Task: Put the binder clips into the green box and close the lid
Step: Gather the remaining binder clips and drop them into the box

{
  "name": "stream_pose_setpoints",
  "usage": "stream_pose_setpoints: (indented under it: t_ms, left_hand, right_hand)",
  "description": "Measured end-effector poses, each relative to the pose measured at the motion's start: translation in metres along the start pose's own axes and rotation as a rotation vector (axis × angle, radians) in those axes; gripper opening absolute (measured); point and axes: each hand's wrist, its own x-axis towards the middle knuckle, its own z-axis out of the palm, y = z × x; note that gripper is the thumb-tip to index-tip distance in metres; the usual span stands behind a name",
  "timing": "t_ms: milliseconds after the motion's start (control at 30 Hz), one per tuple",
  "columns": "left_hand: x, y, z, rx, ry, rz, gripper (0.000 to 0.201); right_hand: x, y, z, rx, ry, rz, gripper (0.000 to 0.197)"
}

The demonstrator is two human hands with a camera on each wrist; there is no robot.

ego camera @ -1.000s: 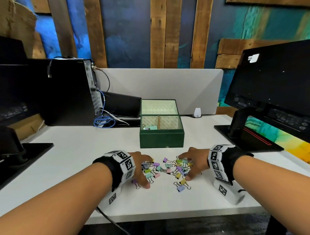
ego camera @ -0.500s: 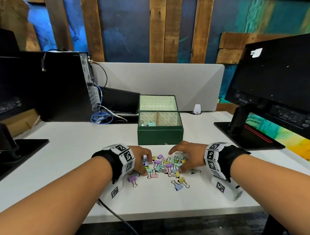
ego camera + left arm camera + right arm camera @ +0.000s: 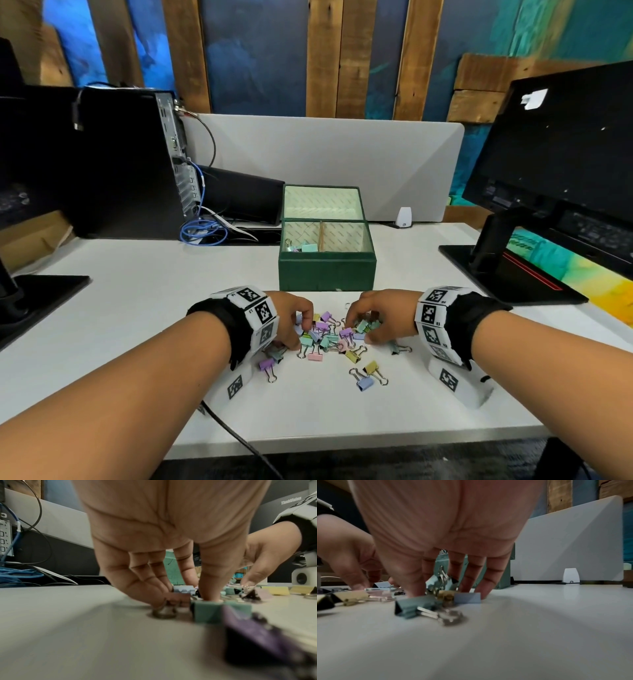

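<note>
A heap of pastel binder clips (image 3: 329,337) lies on the white table just in front of the green box (image 3: 327,272). The box's lid (image 3: 322,202) stands open behind it, and a few clips (image 3: 301,246) lie in its left compartment. My left hand (image 3: 291,318) curls over the heap's left side, its fingers (image 3: 154,588) and thumb pinching clips by a teal clip (image 3: 205,612). My right hand (image 3: 380,317) claws over the right side, fingers and thumb closed round clips (image 3: 440,582). A teal clip (image 3: 414,605) lies in front of it.
Stray clips lie nearer me: a purple one (image 3: 267,365) and a yellow and blue pair (image 3: 368,375). A computer tower (image 3: 113,161) with blue cable (image 3: 202,233) stands back left. A monitor (image 3: 561,154) on its base (image 3: 507,274) is at right, a grey divider (image 3: 342,164) behind.
Both hands have slid toward the box and toward each other. Their fingers have curled in, bunching the clips into a tighter heap.
</note>
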Motion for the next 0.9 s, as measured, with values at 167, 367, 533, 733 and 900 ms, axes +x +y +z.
stream_pose_setpoints:
  t_ms: [167, 367, 533, 733, 900]
  left_hand:
    - [-0.001, 0.001, 0.001, 0.006, 0.037, -0.003, 0.021]
    - [-0.011, 0.013, -0.004, 0.05, -0.037, -0.004, 0.054]
    - [-0.006, 0.018, 0.0, 0.146, -0.011, 0.044, 0.044]
    - [0.002, 0.02, -0.002, 0.128, -0.018, 0.072, 0.019]
    - [0.003, 0.024, -0.003, 0.12, -0.031, 0.083, 0.016]
  right_hand:
    - [0.0, 0.0, 0.002, -0.008, 0.029, 0.044, 0.032]
    - [0.0, -0.001, 0.0, -0.003, 0.031, 0.054, 0.029]
    - [0.001, 0.0, 0.002, 0.0, 0.049, 0.061, 0.019]
    - [0.0, 0.001, 0.0, -0.01, 0.052, 0.068, 0.021]
    - [0.002, 0.001, 0.0, 0.01, 0.045, 0.054, 0.021]
